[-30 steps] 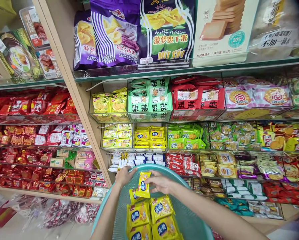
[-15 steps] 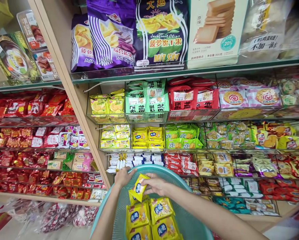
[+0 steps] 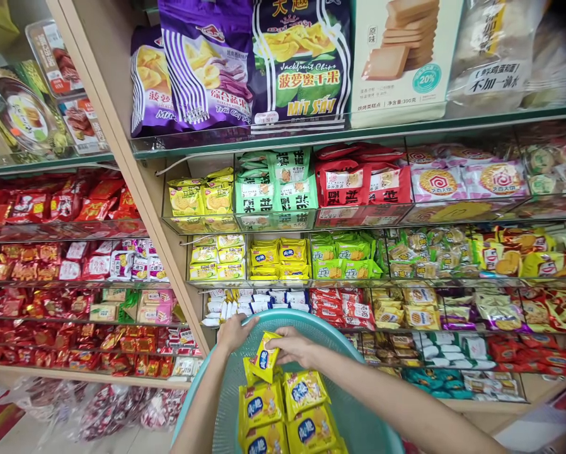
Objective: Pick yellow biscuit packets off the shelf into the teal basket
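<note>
A large teal basket [image 3: 328, 323] is at the bottom centre, with several yellow snack packets [image 3: 263, 403] stacked in it. My right hand [image 3: 295, 348] pinches one yellow packet [image 3: 266, 357] by its upper right side, tilted just above the far end of the stack. At the basket's far left rim lies my left hand [image 3: 234, 332], its fingers reaching over the edge towards the shelf; whether they grip the rim is hard to make out.
Beyond the basket, shelf bins hold similar yellow packets [image 3: 280, 255], green packets [image 3: 344, 257] and red packets [image 3: 342, 306]. A wooden divider [image 3: 169, 277] stands left of the basket. Large purple bags [image 3: 207, 69] stand on the upper glass shelf. Plastic-wrapped goods [image 3: 110, 410] lie on the floor at left.
The view has shifted slightly. The packet in my right hand has turned a little more upright; my left hand has stayed at the rim.
</note>
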